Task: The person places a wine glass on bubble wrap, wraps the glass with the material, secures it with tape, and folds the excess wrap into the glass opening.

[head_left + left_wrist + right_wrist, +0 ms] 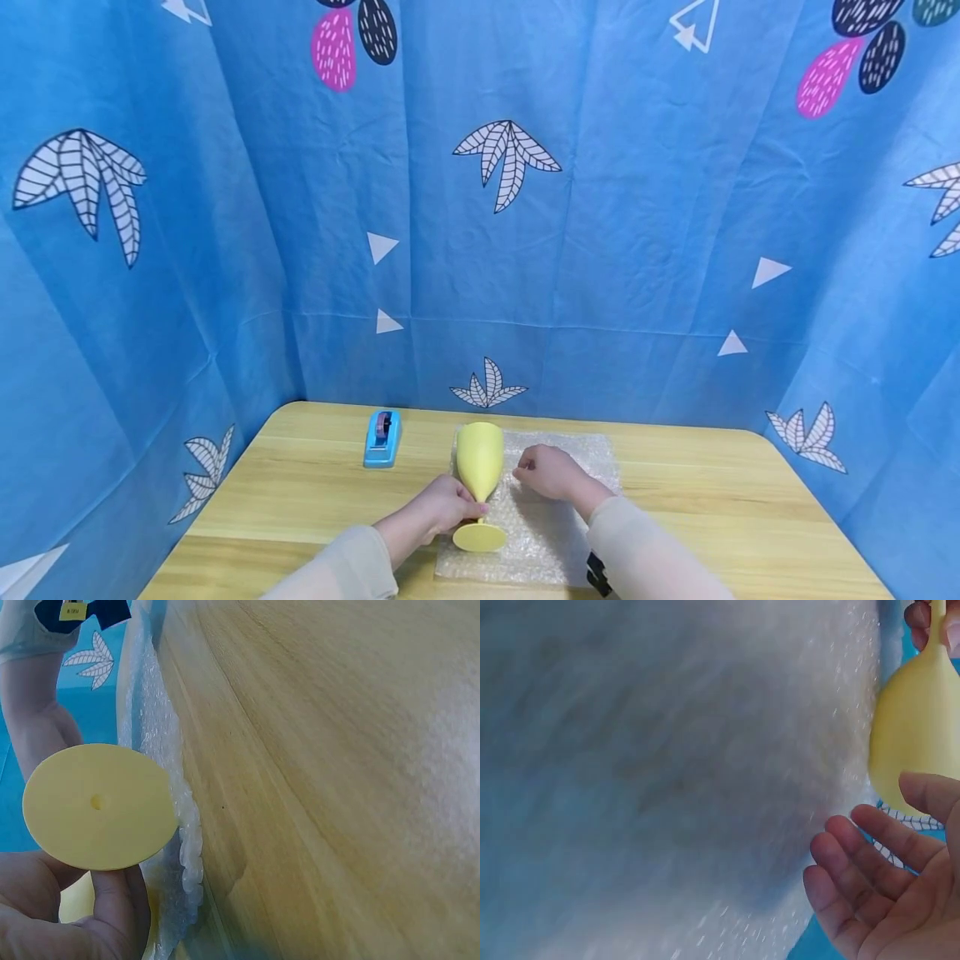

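A yellow goblet [480, 458] lies along the left part of a bubble wrap sheet [551, 542], its bowl pointing away and its round foot [480, 537] toward me. My left hand [447, 502] pinches the goblet's thin stem between thumb and fingers. In the left wrist view the flat underside of the foot [97, 806] faces the camera, hiding part of the grip. My right hand [551, 472] hovers over the wrap to the right of the bowl, holding nothing. Its fingers [870, 877] are loosely bent and apart from the goblet in the right wrist view.
A blue tape dispenser [382, 440] stands at the back left of the wooden table [697, 500]. Blue patterned cloth [480, 275] hangs behind the table and at both sides.
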A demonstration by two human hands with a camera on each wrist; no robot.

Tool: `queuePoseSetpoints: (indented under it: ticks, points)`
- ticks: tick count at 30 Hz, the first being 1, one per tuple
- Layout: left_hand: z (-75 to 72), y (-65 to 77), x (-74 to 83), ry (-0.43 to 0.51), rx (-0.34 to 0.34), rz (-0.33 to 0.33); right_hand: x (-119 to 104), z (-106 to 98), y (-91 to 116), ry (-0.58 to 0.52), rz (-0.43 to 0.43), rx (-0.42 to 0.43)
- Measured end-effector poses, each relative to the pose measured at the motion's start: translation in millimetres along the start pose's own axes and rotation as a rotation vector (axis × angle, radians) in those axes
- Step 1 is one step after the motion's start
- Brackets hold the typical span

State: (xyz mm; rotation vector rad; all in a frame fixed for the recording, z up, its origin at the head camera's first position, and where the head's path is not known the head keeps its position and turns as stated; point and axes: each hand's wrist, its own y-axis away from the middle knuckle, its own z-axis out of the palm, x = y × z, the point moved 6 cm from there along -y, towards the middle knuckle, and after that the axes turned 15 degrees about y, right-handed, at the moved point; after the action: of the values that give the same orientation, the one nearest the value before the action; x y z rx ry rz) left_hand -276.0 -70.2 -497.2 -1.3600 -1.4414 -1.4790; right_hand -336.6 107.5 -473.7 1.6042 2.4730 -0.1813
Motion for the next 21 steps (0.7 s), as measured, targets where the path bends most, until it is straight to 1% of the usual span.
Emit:
queuePoseSetpoints:
  ticks: [4,10,16,21]
  points:
    - [0.5,-0.5,0.8,-0.001,0.003,0.006,-7.3,1.3,-5.2,-0.057,0.011,0.023]
    - [0.5,1.2,1.1,-0.003,0.001,-0.01,-14.6,5.3,-7.7,-0.134,0.041,0.021]
    - [-0.2,2.6,2.7,-0.017,0.009,-0.018,-17.7,5.7,-10.7,-0.228,0.097,-0.009]
    - [-0.6,3.1,4.3,-0.037,0.01,-0.026,-17.0,6.9,-14.2,-0.31,0.168,-0.029]
